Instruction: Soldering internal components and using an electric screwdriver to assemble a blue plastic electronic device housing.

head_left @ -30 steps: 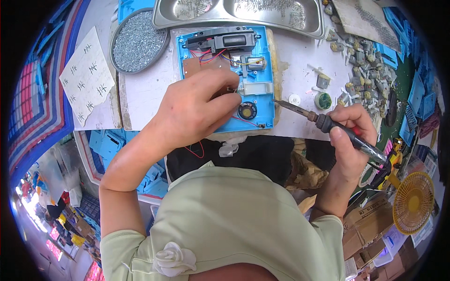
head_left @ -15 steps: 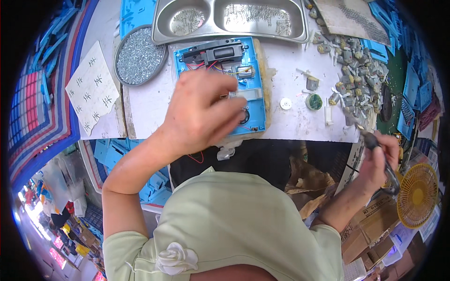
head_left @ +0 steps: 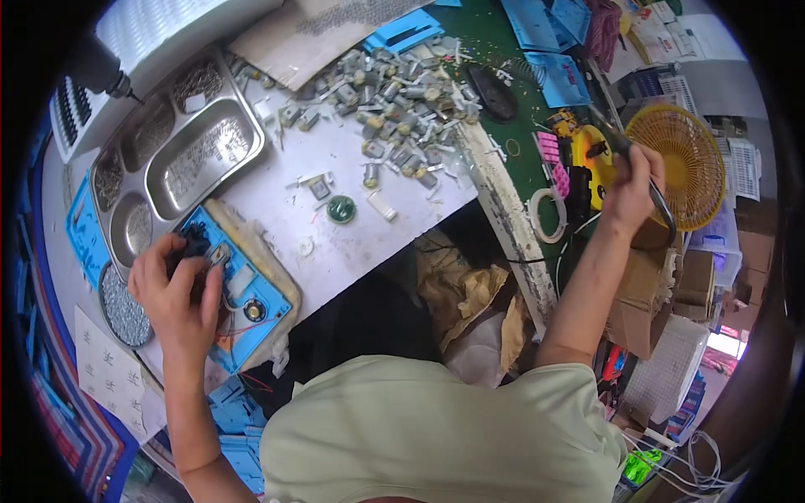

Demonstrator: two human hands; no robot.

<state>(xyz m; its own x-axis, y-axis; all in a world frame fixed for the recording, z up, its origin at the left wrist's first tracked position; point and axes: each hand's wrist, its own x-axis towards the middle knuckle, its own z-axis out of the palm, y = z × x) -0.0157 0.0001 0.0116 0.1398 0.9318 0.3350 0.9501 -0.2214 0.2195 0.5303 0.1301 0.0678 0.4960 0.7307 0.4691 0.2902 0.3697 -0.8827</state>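
Observation:
My left hand is over the upper part of a blue plastic casing, its fingers bent and apart. A black part and a small metal motor in the casing lie beside my fingertips; whether they touch is hard to see. Lower in the casing sit a small round speaker and thin wires. My right hand, raised at the right, is closed around a soldering iron whose dark cable loops below the hand. The iron's tip points up and left, away from the casing.
Loose small motors are heaped at the back. A steel compartment tray and a bowl of screws stand at the left. Nearer lie a round green-filled container and a white disc. A yellow basket stands far right.
The view has turned to the right. My right hand has carried the soldering iron away from the table's edge, towards the yellow basket. My left hand has shifted to the casing's upper part.

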